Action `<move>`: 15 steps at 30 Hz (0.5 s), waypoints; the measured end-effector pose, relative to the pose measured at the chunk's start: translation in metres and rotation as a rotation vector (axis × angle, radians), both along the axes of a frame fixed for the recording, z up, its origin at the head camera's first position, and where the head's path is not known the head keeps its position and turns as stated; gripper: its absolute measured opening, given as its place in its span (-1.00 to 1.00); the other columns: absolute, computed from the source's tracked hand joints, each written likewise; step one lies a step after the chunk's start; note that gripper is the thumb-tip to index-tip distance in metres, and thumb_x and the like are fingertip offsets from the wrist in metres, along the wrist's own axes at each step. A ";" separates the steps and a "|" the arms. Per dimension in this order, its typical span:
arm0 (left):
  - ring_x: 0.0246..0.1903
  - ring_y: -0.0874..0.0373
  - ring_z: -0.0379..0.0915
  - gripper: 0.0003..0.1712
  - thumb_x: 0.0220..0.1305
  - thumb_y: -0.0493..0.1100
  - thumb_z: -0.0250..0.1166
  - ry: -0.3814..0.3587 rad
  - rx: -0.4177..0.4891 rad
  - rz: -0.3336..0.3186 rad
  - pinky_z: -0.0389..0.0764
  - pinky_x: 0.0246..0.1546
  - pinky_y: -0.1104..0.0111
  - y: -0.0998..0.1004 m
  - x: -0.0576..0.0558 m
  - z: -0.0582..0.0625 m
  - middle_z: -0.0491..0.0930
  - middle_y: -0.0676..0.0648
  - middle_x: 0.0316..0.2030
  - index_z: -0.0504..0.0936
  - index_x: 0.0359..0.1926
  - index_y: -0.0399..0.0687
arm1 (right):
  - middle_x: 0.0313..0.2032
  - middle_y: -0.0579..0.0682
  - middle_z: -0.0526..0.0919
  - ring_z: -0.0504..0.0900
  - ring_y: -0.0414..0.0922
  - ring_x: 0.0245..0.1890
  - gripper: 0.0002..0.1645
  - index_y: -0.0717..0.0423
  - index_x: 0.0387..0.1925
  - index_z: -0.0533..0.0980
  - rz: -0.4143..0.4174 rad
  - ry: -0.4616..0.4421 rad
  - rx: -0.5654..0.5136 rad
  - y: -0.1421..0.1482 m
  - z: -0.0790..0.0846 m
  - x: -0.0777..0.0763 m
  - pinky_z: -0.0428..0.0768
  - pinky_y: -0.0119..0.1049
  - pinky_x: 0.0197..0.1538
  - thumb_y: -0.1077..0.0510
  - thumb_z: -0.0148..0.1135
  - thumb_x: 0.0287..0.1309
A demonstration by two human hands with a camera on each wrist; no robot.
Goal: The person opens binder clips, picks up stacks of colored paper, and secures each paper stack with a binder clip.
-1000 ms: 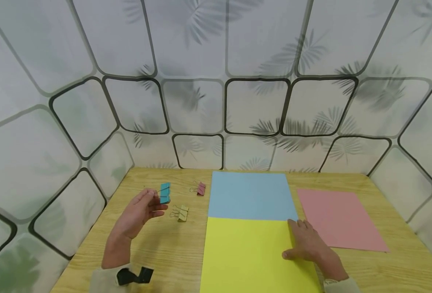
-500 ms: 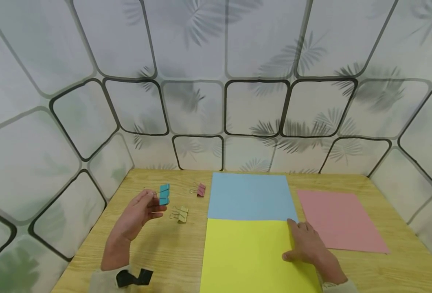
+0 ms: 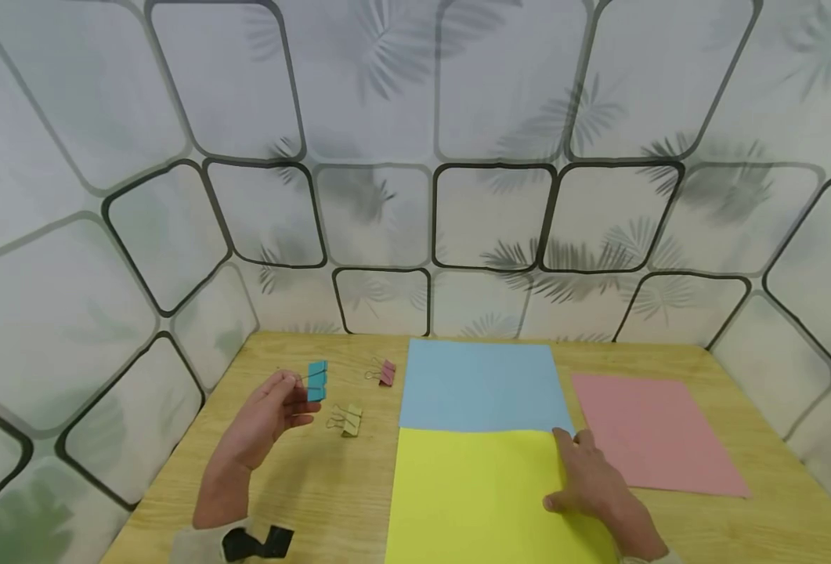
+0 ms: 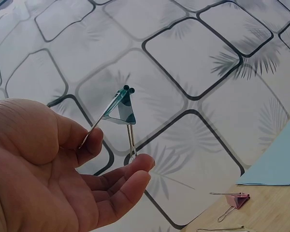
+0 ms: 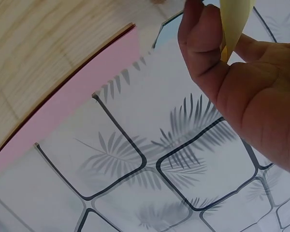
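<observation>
Blue clip (image 3: 317, 381), one: held up off the table (image 3: 330, 501), left of the sheets. Left hand (image 3: 263, 411): thumb and forefinger pinching one of its wire handles, the other fingers loosely bent beneath.
Yellow clip (image 3: 351, 421): on the table, just beside that hand.
Pink clip (image 3: 387, 373): on the table, behind it.
Yellow sheet (image 3: 478, 493): its right edge pinched between thumb and fingers of the right hand (image 3: 590, 476).
Blue sheet (image 3: 485, 384): meeting the yellow sheet's far edge.
Pink sheet (image 3: 658, 431): flat, at right.
Wall (image 3: 485, 211): leaf-patterned, behind.
</observation>
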State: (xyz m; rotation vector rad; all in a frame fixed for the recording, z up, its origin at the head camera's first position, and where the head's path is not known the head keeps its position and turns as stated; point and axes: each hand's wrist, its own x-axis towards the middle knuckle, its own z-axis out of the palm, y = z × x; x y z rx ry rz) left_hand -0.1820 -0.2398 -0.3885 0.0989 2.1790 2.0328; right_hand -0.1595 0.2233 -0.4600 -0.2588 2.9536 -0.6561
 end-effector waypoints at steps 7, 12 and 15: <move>-0.07 0.17 0.55 -0.64 0.64 0.05 -0.26 0.028 -0.024 0.016 0.61 -0.03 0.35 0.001 0.002 0.000 0.36 -0.10 -0.16 0.23 -0.11 -0.15 | 0.24 0.74 -0.10 0.35 0.67 0.03 0.50 0.32 0.49 -0.11 -0.010 -0.004 -0.051 -0.005 0.000 0.001 0.64 0.11 -0.36 0.08 0.71 -0.33; -0.07 0.13 0.56 -0.65 0.64 0.04 -0.24 0.032 -0.017 0.030 0.62 -0.05 0.37 0.005 0.001 0.001 0.37 -0.11 -0.17 0.25 -0.11 -0.16 | 0.11 0.73 0.16 0.55 0.45 -0.17 0.51 0.32 0.49 -0.13 -0.021 -0.012 -0.017 -0.002 0.001 0.001 0.61 0.01 -0.40 0.03 0.70 -0.31; -0.09 0.15 0.56 -0.66 0.64 0.02 -0.25 0.026 -0.011 0.034 0.62 -0.06 0.38 0.005 0.002 0.002 0.38 -0.10 -0.18 0.26 -0.12 -0.16 | 0.08 0.69 0.22 0.60 0.23 -0.31 0.51 0.31 0.49 -0.12 -0.019 -0.032 -0.008 -0.001 0.001 0.003 0.55 -0.09 -0.46 -0.01 0.70 -0.30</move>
